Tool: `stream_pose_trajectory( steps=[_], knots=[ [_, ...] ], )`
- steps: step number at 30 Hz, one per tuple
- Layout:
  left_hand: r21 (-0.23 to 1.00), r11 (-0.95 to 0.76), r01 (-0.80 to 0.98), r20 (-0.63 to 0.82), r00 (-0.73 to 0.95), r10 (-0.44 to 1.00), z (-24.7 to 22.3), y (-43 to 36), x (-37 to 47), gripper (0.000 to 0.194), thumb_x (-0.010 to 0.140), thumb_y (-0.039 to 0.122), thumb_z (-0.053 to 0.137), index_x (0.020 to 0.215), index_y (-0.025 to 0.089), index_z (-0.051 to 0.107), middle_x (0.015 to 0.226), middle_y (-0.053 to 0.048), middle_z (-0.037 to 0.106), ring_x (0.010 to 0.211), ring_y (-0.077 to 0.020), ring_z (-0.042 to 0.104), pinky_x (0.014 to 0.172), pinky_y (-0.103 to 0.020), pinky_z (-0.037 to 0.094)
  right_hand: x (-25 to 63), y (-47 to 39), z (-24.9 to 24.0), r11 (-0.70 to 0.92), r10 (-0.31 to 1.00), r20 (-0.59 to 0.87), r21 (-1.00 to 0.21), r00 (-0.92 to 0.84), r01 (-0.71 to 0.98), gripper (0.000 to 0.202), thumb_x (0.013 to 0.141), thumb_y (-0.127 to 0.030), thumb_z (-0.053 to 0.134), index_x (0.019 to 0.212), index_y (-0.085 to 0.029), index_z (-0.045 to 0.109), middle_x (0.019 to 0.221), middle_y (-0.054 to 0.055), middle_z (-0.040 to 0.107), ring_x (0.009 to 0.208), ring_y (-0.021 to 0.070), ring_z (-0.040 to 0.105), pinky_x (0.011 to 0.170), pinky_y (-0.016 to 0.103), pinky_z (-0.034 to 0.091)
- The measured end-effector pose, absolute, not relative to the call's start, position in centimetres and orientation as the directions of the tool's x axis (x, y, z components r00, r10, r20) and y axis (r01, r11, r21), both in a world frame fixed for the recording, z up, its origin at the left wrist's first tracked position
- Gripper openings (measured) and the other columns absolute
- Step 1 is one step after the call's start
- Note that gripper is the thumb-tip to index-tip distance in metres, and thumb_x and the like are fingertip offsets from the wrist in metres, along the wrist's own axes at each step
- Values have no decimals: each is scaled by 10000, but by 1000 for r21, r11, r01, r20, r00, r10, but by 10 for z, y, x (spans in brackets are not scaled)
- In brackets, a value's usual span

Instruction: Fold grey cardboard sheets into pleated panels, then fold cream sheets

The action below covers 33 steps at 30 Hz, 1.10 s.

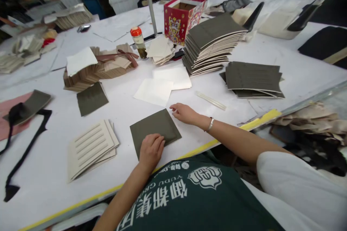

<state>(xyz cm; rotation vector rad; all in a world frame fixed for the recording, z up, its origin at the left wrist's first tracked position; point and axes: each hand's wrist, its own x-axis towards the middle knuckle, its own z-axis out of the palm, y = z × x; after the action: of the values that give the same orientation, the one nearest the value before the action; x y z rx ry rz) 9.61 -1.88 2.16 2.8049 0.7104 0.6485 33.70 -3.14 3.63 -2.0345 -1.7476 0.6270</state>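
A dark grey-green panel (pixel 155 124), flat and roughly rectangular, lies in front of me near the table's edge. My left hand (pixel 152 148) rests on its lower part, fingers lying over the surface and slightly bent. Just beyond the panel's far right corner is my right hand (pixel 185 113), its fingers loosely curved and a little apart, with nothing visible in them. White sheets (pixel 154 92) lie close beyond that hand. To the left sits a small stack of beige pieces (pixel 90 148) with ridged strips on top.
A tall stack of dark panels (pixel 214 39) and a lower one (pixel 253 77) stand at right. A thin pale strip (pixel 210 100) lies nearby. Farther back are a red box (pixel 176 23), a jar with an orange lid (pixel 138 43) and a row of brown pieces (pixel 81 79). Black straps (pixel 27 151) lie left.
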Motion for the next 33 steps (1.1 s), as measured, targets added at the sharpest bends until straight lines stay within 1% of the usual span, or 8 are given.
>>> stream_pose_trajectory(
  steps=[6,12,16,19,23,26,30,33],
  knots=[
    [105,-882,459,168,866,471,16,-17,147,374,840,394,480,1140,179,543,1196,-103,555,1068,-253,486,861,-389,387,342,20,40,0,968,-226,-439,-110,899,278,764,-197,541,1030,-149,602,972,88,586,862,172,543,734,244,380],
    [91,-883,460,31,885,465,23,-15,153,388,840,427,461,1144,195,528,1293,-94,483,1134,-259,436,891,-402,352,343,26,37,26,969,-218,-392,-120,920,173,775,-139,487,906,-141,599,958,87,580,823,165,531,671,235,357],
    [120,-885,451,-1,891,454,24,-13,156,364,831,416,479,1110,188,530,1325,-97,448,1146,-276,413,879,-420,348,347,24,62,32,947,-273,-435,-166,900,140,758,-119,492,870,-120,577,837,59,599,730,139,520,629,220,340],
    [146,-883,446,-9,893,449,24,-13,157,344,824,397,494,1097,189,530,1347,-94,425,1149,-277,406,876,-423,345,354,25,80,25,942,-284,-469,-177,883,126,794,-154,468,870,-124,564,739,20,584,661,120,503,605,213,333],
    [173,-879,444,-3,893,450,25,-13,157,335,823,388,500,1085,182,535,1356,-101,413,1142,-270,416,880,-418,339,357,28,72,126,955,-193,-428,-227,895,171,818,-178,469,955,-130,559,878,43,568,733,129,506,663,231,351],
    [184,-878,441,7,893,450,24,-13,156,350,829,386,490,1101,170,529,1361,-108,405,1143,-270,416,880,-420,339,350,26,54,204,923,-233,-379,-306,903,260,801,-183,521,1058,-145,539,1007,68,526,793,137,510,687,237,360],
    [192,-890,414,11,906,424,22,-11,153,365,825,391,494,1117,174,524,1352,-106,415,1141,-266,416,874,-412,346,339,21,48,242,925,-229,-258,-302,935,153,842,-177,456,938,-136,567,990,94,528,863,170,500,678,248,351],
    [194,-899,393,8,915,402,21,-8,152,365,815,376,510,1119,174,521,1352,-109,413,1142,-268,413,878,-412,344,338,20,57,185,925,-256,-339,-280,922,113,843,-181,454,889,-129,542,897,82,572,787,154,513,658,245,345]
  ],
)
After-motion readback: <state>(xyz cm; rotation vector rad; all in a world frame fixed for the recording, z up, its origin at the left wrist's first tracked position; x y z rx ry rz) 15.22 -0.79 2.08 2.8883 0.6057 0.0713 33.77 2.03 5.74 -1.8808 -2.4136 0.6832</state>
